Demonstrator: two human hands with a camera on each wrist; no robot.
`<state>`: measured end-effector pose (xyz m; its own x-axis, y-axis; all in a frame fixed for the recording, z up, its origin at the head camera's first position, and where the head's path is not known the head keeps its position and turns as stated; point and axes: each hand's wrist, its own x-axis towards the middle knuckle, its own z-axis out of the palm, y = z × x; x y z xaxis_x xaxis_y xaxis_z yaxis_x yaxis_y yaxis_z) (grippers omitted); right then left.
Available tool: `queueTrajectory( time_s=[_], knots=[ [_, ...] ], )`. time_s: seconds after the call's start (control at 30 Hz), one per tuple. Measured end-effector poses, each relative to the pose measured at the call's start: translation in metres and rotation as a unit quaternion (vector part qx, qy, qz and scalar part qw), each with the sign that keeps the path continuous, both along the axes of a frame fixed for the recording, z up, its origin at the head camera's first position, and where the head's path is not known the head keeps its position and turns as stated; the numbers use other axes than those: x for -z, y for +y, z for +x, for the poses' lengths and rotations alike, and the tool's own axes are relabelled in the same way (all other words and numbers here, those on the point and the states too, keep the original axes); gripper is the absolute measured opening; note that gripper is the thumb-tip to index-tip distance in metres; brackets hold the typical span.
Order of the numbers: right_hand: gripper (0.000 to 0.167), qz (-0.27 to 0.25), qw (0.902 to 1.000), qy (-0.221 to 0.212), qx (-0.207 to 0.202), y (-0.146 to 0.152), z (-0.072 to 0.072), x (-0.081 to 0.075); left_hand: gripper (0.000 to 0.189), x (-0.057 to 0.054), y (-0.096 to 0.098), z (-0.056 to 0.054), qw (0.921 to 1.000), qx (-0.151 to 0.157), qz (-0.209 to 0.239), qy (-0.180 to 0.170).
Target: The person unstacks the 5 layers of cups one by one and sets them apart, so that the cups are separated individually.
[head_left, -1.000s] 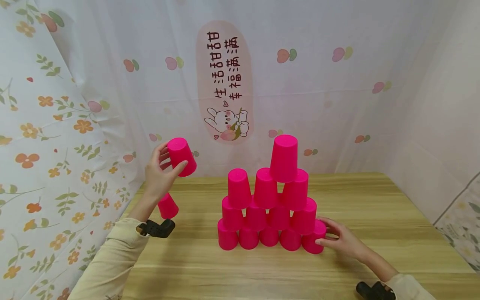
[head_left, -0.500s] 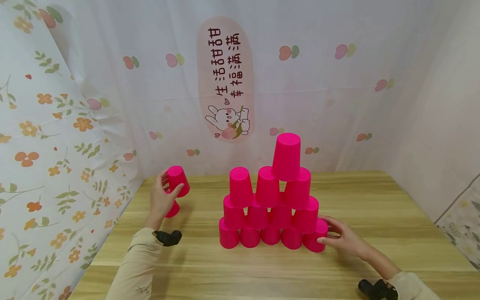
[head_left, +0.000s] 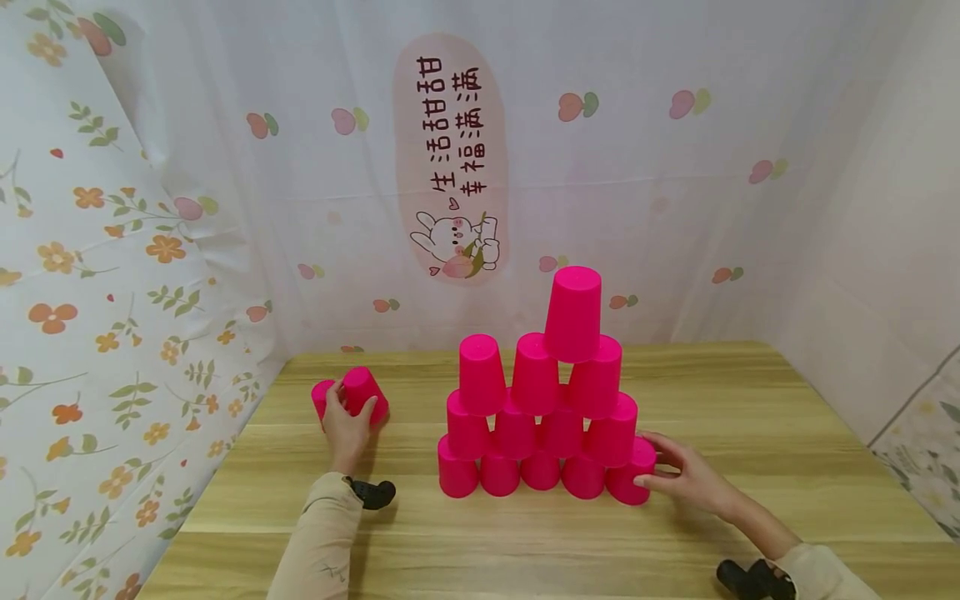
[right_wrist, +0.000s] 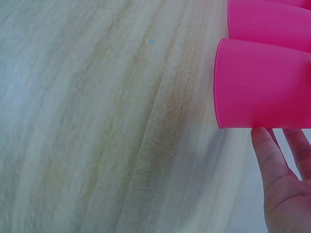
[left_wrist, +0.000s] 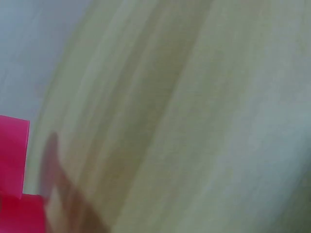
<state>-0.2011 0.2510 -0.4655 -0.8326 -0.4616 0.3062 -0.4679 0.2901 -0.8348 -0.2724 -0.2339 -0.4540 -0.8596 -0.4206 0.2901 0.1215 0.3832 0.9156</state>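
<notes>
In the head view my left hand (head_left: 347, 429) grips an upside-down pink plastic cup (head_left: 366, 393) at the left of the table, thumb on its near side. Close beside it, partly hidden by the fingers, stands another pink cup (head_left: 321, 395). My right hand (head_left: 690, 475) holds the rightmost bottom cup (head_left: 628, 483) of a stacked cup pyramid, thumb in front and fingers behind. In the right wrist view its fingertips (right_wrist: 260, 136) meet that cup's side. Pink cup parts (left_wrist: 12, 155) show at the left wrist view's edge.
The pyramid (head_left: 513, 425) of upside-down pink cups stands in tiers, with a single top cup (head_left: 573, 315) set toward its right. Under it lies a wood-grain table (head_left: 480, 550); a printed white curtain (head_left: 645, 208) hangs behind, and a floral one (head_left: 112, 333) on the left.
My left hand has lowered its cup from in the air down to the table, just right of the other loose cup. The right hand and the pyramid have stayed in place.
</notes>
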Motion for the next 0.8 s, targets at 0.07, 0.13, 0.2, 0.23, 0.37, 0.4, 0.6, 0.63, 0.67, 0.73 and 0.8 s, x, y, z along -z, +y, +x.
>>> queueTrajectory(
  time_s=[0.07,0.13,0.2,0.23,0.37,0.4,0.6,0.63,0.67,0.73,0.8],
  knots=[
    [0.056,0.001,1.0000,-0.002,0.001,0.000,0.000,0.000,0.059,0.003,0.002,0.001,0.9999,-0.009,-0.007,-0.001],
    [0.056,0.003,1.0000,-0.003,0.002,0.000,0.001,-0.001,0.058,0.005,0.004,0.003,0.9998,-0.016,-0.009,-0.001],
    [0.056,0.005,1.0000,-0.004,0.005,0.000,0.001,-0.001,0.057,0.008,0.005,0.004,0.9997,-0.022,-0.013,-0.005],
    [0.056,0.006,1.0000,-0.003,0.006,0.000,0.001,-0.001,0.057,0.010,0.005,0.004,0.9996,-0.023,-0.013,-0.007],
    [0.056,0.005,1.0000,-0.002,0.006,-0.001,0.001,-0.002,0.056,0.016,0.004,0.003,0.9996,-0.024,-0.009,-0.008],
    [0.057,0.003,1.0000,-0.002,0.005,-0.001,0.002,-0.001,0.056,0.017,0.004,0.003,0.9997,-0.025,-0.008,-0.003],
    [0.056,0.000,1.0000,0.000,0.003,0.000,0.001,0.000,0.055,0.018,0.006,0.002,0.9994,-0.032,-0.007,0.005],
    [0.057,0.000,1.0000,0.001,0.002,0.000,0.001,0.000,0.055,0.017,0.006,0.002,0.9995,-0.031,-0.006,-0.001],
    [0.057,0.000,1.0000,0.001,0.003,0.000,0.000,0.000,0.058,0.014,0.006,0.002,0.9996,-0.023,-0.002,-0.017],
    [0.057,0.001,1.0000,0.001,0.003,0.001,0.000,0.001,0.060,0.008,0.007,0.002,0.9996,-0.019,0.003,-0.019],
    [0.057,0.002,1.0000,-0.001,0.004,0.001,0.000,0.001,0.062,0.001,0.007,0.000,0.9998,-0.018,0.004,-0.011]
  ],
)
